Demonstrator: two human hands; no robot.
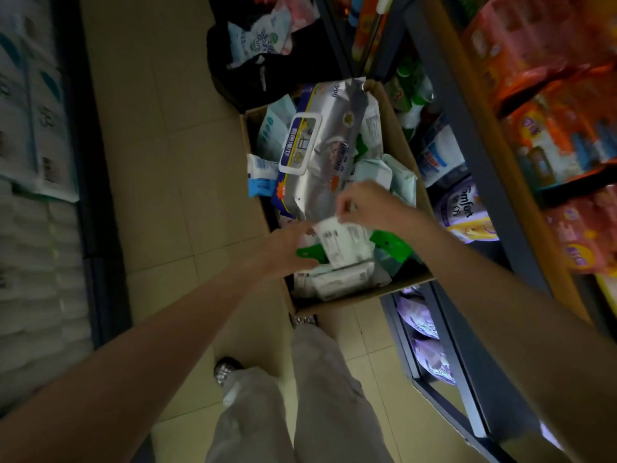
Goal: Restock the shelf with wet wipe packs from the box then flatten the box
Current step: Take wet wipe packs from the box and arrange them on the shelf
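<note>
A narrow shop aisle with a beige tiled floor (160, 168) runs between dark metal shelving (480, 182) on the right, stacked with bright detergent refill bags (547, 135), and white tissue bundles (36, 248) on the left. An open cardboard box (405, 142) stands on the tiles against the right-hand shelving, heaped with wet wipe packs — a large silver pack (320, 152) lies on top. The left hand (287, 248) curls round the near end of a white-and-green wet wipe pack (344, 245) at the box's near end; the right hand (364, 205) pinches its upper edge. A black bag (267, 78) of more packs closes the aisle beyond; bare tiles lie left of the box.
</note>
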